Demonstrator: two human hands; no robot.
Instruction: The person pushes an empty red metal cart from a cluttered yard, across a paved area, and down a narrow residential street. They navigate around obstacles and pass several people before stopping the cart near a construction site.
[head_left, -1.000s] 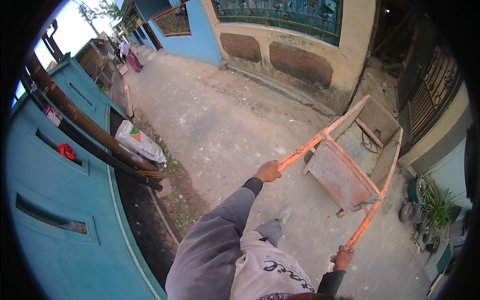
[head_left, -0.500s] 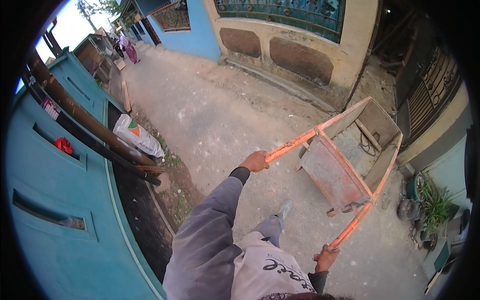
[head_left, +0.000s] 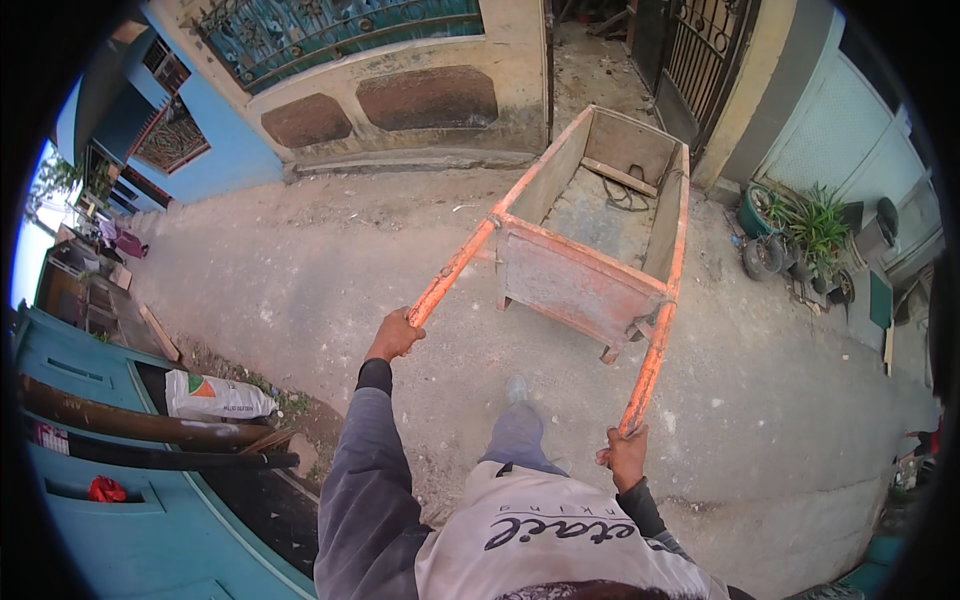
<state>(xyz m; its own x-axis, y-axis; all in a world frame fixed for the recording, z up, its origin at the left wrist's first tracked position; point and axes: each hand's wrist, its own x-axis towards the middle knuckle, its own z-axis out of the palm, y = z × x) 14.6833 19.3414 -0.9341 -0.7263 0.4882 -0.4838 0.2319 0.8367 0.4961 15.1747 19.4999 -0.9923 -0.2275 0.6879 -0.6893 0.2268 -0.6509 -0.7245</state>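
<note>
An orange-framed cart (head_left: 585,265) with a deep box body stands in front of me, its two handle bars pointing back toward me. My left hand (head_left: 397,335) is wrapped round the end of the left handle (head_left: 455,270). Round the end of the right handle (head_left: 650,365) my right hand (head_left: 627,457) is closed. Inside the box lie a short wooden plank (head_left: 620,176) and a dark loop of cord or wire (head_left: 628,202) on the dusty bottom. The wheels are hidden from this side.
Beyond the cart an open gateway with a metal gate (head_left: 700,55) adjoins a cream wall (head_left: 410,65). Potted plants (head_left: 815,235) stand at the right. A white sack (head_left: 215,397) lies by the teal wall (head_left: 75,360) at the left. A person (head_left: 130,243) is far down the lane.
My view has turned to the right, and the cart now faces the gateway more squarely. Both hands have kept hold of the handles.
</note>
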